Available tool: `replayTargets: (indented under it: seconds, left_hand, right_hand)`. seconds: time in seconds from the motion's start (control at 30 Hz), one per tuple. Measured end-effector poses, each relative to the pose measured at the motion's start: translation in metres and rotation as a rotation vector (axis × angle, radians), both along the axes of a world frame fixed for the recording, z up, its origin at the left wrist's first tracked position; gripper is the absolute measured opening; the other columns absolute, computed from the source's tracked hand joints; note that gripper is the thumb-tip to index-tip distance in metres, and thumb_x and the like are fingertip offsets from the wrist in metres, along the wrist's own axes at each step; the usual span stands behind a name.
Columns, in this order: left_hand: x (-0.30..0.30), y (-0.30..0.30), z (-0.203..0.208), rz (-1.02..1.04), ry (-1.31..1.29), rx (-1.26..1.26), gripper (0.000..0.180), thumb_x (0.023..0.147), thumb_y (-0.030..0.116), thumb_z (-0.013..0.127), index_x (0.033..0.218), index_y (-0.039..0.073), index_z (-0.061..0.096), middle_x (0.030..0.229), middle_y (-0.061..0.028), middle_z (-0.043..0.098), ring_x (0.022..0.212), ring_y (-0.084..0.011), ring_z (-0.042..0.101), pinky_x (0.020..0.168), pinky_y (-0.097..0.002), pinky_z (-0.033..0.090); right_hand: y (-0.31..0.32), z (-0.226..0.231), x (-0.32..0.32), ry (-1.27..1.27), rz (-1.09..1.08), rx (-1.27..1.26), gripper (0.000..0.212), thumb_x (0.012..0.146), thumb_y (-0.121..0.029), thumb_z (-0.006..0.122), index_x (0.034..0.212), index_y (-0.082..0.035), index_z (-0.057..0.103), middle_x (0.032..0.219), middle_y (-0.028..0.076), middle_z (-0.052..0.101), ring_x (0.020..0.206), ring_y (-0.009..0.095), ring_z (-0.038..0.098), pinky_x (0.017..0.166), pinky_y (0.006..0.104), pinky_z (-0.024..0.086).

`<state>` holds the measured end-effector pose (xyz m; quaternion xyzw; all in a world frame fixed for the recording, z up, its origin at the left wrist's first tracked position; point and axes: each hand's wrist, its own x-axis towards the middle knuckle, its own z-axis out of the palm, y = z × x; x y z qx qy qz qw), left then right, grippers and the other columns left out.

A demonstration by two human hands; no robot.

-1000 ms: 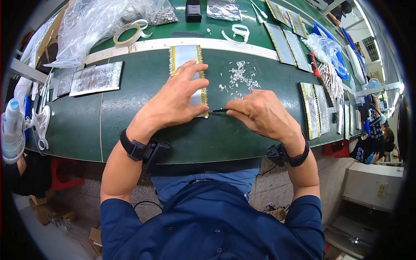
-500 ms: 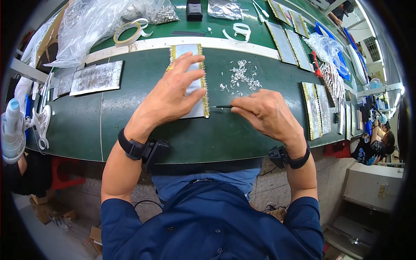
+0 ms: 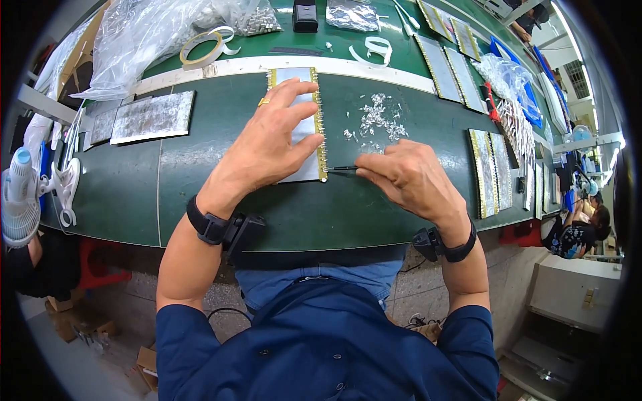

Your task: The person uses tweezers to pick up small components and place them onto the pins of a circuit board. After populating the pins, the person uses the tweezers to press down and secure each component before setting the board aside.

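Note:
A long grey panel [image 3: 304, 170] with yellow, pin-lined side edges lies lengthwise in front of me on the green table. My left hand [image 3: 271, 137] rests over it with fingers spread, covering much of its left side. In my right hand [image 3: 401, 167] a thin black pair of tweezers [image 3: 344, 168] is pinched between thumb and fingers. Its tip points left and meets the panel's right pin edge near the lower corner. Whether the tip grips a part is too small to tell. A scatter of small shiny silver pieces [image 3: 380, 120] lies just beyond my right hand.
Dark-edged metal plates [image 3: 152, 117] lie at left, near a clip-on fan [image 3: 21, 194]. Similar yellow-edged panels [image 3: 491, 172] lie at right and far right. Tape rolls [image 3: 202, 50], a plastic bag [image 3: 144, 47] and a black case [image 3: 305, 16] sit beyond the white strip [image 3: 234, 67].
The tweezers' tip has come slightly left against the panel's pin edge. My left hand keeps its place on the panel. The whole view has shifted a little.

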<state>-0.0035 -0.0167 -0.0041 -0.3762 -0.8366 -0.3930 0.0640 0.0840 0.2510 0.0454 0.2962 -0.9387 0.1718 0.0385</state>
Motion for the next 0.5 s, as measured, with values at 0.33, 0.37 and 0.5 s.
replayTargets:
  seconds: [0.33,0.37,0.5]
  left_hand:
    - [0.0005,-0.0002,0.0003,0.002,0.001,0.013,0.038,0.091,0.016,0.081,0.123,-0.003,0.072,0.152,-0.0219,0.060,0.146,-0.0459,0.052,0.121,-0.0536,0.044]
    - [0.0005,-0.0003,0.0005,0.002,0.001,0.013,0.038,0.091,0.016,0.081,0.123,-0.003,0.072,0.152,-0.0219,0.060,0.146,-0.0459,0.052,0.121,-0.0536,0.044]
    - [0.0004,-0.0002,0.0016,-0.006,0.000,0.002,0.038,0.092,0.016,0.081,0.123,-0.003,0.071,0.152,-0.0222,0.059,0.146,-0.0458,0.052,0.122,-0.0536,0.044]
  right_hand:
    - [0.0046,-0.0001,0.0019,0.031,-0.035,-0.034,0.010,0.094,-0.015,0.083,0.102,-0.009,0.079,0.070,0.011,0.065,0.067,0.032,0.065,0.066,0.0443,0.051]
    - [0.0053,-0.0010,0.0023,0.036,-0.040,-0.052,0.010,0.094,-0.015,0.083,0.102,-0.009,0.079,0.070,0.011,0.065,0.066,0.032,0.066,0.066,0.0442,0.051]
    - [0.0072,-0.0047,0.0070,0.039,-0.064,-0.089,0.010,0.094,-0.015,0.083,0.101,-0.009,0.079,0.070,0.010,0.066,0.066,0.032,0.066,0.065,0.0437,0.051]
